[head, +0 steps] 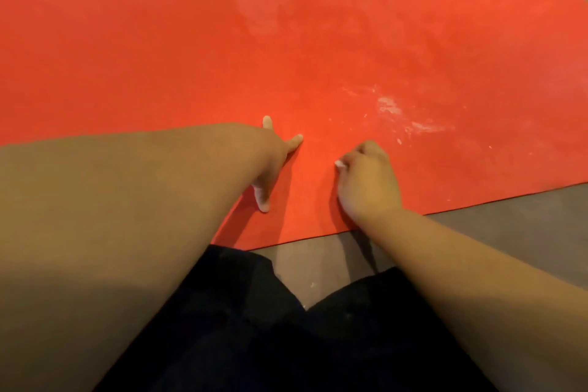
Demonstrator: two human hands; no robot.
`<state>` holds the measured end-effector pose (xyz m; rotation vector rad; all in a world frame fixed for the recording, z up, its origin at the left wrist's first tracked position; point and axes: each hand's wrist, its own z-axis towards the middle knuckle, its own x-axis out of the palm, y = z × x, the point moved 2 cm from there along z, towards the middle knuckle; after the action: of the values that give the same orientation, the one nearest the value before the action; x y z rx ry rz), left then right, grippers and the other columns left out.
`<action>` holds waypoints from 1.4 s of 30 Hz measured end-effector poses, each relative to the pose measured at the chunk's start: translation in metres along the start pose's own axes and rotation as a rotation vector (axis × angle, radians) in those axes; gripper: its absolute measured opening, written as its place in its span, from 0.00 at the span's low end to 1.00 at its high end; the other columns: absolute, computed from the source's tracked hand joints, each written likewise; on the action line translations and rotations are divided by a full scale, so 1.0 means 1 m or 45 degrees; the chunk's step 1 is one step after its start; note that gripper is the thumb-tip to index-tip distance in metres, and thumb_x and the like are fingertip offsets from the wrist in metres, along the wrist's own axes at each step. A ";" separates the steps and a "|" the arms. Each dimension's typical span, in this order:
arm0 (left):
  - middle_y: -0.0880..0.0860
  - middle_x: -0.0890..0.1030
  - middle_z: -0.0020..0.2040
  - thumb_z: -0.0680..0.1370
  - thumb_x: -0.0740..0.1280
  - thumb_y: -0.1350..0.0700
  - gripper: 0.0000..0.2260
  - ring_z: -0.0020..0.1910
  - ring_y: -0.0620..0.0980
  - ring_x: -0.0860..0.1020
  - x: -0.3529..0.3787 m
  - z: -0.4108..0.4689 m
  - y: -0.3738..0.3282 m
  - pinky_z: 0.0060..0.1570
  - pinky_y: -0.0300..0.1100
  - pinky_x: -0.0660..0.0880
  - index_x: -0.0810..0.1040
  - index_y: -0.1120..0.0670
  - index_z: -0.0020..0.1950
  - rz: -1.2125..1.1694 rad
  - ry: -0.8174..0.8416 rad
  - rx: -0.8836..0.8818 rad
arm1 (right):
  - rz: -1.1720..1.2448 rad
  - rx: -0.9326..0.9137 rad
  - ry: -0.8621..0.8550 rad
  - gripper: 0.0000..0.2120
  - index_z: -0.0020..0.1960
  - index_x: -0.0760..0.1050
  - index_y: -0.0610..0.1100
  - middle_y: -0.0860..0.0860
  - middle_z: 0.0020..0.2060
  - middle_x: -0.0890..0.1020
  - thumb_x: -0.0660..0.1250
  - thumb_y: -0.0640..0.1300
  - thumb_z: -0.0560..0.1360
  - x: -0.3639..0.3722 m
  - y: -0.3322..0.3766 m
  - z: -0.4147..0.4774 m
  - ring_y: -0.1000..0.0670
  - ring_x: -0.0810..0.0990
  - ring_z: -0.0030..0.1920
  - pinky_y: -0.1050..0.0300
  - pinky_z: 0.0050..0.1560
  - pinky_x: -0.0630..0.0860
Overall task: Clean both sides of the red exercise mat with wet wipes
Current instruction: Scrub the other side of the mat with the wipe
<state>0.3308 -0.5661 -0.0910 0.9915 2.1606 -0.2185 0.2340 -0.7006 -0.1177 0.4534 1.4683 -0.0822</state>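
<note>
Currently the left hand (270,162) rests flat on the red exercise mat (159,51), fingers spread, grasping nothing. Just beside it, the right hand (366,178) is clenched on a small white wet wipe (339,164). White smears (391,108) mark the mat, spread over the grey floor (318,264).

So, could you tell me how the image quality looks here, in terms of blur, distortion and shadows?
Head view: soft throughout, no crisp edges; wide-angle bending curves the mat edges and swells the left forearm; the right hand casts a dark shadow on the floor; white smears on the mat remain readable.
</note>
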 end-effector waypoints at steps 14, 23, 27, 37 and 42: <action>0.56 0.33 0.77 0.60 0.79 0.38 0.61 0.75 0.69 0.44 0.011 -0.001 0.051 0.70 0.62 0.59 0.32 0.34 0.73 -0.058 -0.033 -0.042 | -0.106 0.236 0.227 0.10 0.50 0.79 0.38 0.40 0.52 0.76 0.61 0.42 0.79 -0.018 -0.016 -0.038 0.40 0.76 0.50 0.54 0.50 0.70; 0.57 0.34 0.77 0.63 0.77 0.39 0.58 0.74 0.71 0.48 0.006 0.010 0.052 0.70 0.59 0.59 0.33 0.34 0.73 -0.019 -0.029 -0.015 | 0.157 -0.116 0.195 0.10 0.49 0.83 0.41 0.42 0.50 0.76 0.63 0.35 0.75 -0.004 -0.005 -0.020 0.42 0.75 0.51 0.56 0.52 0.66; 0.56 0.32 0.77 0.63 0.78 0.41 0.58 0.74 0.71 0.48 0.002 0.013 0.051 0.70 0.61 0.60 0.32 0.32 0.72 -0.032 0.002 -0.035 | 0.066 0.387 -0.104 0.10 0.51 0.81 0.38 0.38 0.50 0.76 0.62 0.35 0.75 -0.009 -0.040 0.008 0.37 0.74 0.52 0.52 0.52 0.67; 0.56 0.34 0.77 0.62 0.79 0.42 0.58 0.74 0.71 0.52 -0.002 0.019 0.052 0.70 0.59 0.60 0.34 0.31 0.72 -0.015 -0.032 -0.025 | 0.179 -0.566 0.188 0.10 0.52 0.82 0.45 0.45 0.48 0.77 0.62 0.40 0.76 0.019 0.050 0.008 0.44 0.74 0.54 0.53 0.56 0.69; 0.54 0.33 0.77 0.60 0.81 0.44 0.61 0.74 0.72 0.51 0.000 0.026 0.055 0.68 0.62 0.64 0.33 0.29 0.71 -0.046 -0.003 -0.047 | -0.032 0.233 -0.145 0.10 0.51 0.81 0.37 0.39 0.49 0.76 0.61 0.37 0.76 -0.008 -0.047 0.058 0.38 0.75 0.54 0.52 0.53 0.69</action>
<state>0.3845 -0.5392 -0.1017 0.9319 2.1737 -0.1963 0.2726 -0.7653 -0.1194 0.5696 1.3603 -0.2600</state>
